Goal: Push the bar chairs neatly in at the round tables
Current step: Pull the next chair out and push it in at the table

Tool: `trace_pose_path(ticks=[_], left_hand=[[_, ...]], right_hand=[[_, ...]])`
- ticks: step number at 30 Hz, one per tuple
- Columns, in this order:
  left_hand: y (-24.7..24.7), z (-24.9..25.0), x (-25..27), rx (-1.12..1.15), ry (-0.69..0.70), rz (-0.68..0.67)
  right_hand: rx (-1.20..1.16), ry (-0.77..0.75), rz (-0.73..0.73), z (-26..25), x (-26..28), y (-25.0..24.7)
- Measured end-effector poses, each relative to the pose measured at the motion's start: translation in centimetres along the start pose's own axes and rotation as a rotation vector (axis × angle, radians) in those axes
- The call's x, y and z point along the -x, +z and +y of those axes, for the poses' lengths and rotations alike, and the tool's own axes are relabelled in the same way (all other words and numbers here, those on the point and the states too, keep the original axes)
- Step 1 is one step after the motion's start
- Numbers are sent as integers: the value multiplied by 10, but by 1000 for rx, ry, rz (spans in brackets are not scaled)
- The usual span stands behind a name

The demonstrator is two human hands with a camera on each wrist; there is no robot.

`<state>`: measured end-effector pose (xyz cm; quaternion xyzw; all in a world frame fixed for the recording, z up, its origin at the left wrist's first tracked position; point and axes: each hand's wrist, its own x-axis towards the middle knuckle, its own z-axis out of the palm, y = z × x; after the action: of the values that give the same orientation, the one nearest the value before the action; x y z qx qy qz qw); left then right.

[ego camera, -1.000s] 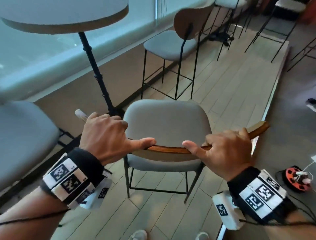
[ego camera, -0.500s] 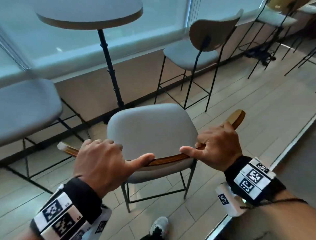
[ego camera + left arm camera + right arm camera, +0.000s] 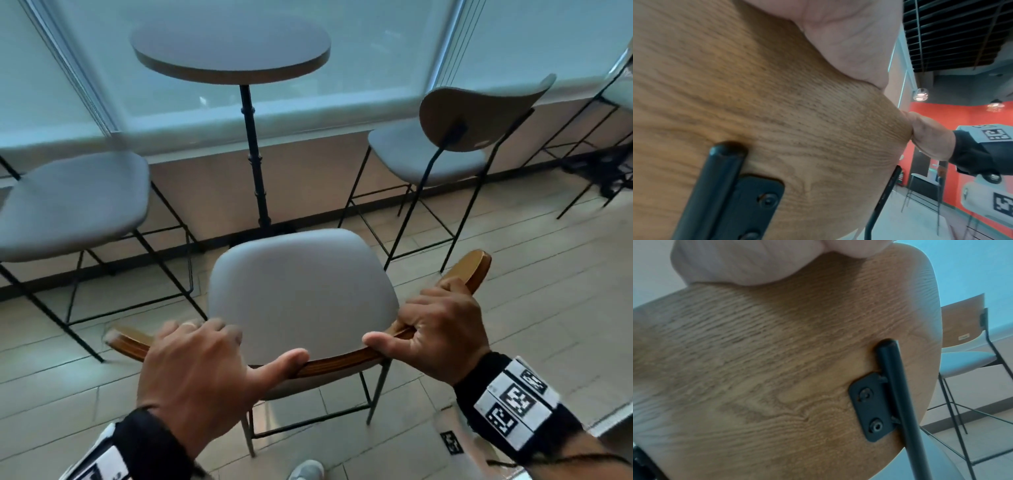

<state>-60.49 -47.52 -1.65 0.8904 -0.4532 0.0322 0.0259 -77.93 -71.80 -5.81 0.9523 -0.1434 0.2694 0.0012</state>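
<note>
Bar chair (image 3: pixel 301 291): grey padded seat, curved wooden backrest (image 3: pixel 339 359) grasped by left hand (image 3: pixel 202 373) and right hand (image 3: pixel 442 329).

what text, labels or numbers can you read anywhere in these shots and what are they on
No readable words or numbers in any view.
Wrist bands: black-and-white square marker patterns only, no letters.
White camera box at the right wrist: the same kind of marker, no text.
Small pale sticker on the backrest of the chair on the right: too small and blurred to read.
Held chair's wooden backrest: bare wood grain, bracket and screws, no label.
</note>
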Motion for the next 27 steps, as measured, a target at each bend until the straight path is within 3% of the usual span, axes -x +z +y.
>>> trace_pose_path(ticks=[9,27], left_hand=[[2,36,-7,-25,-101,135],[7,36,-16,-11,-165,172]], right_hand=[[-60,-84,20,36,-18,2],[-37,-60,-43,40,-24,12]])
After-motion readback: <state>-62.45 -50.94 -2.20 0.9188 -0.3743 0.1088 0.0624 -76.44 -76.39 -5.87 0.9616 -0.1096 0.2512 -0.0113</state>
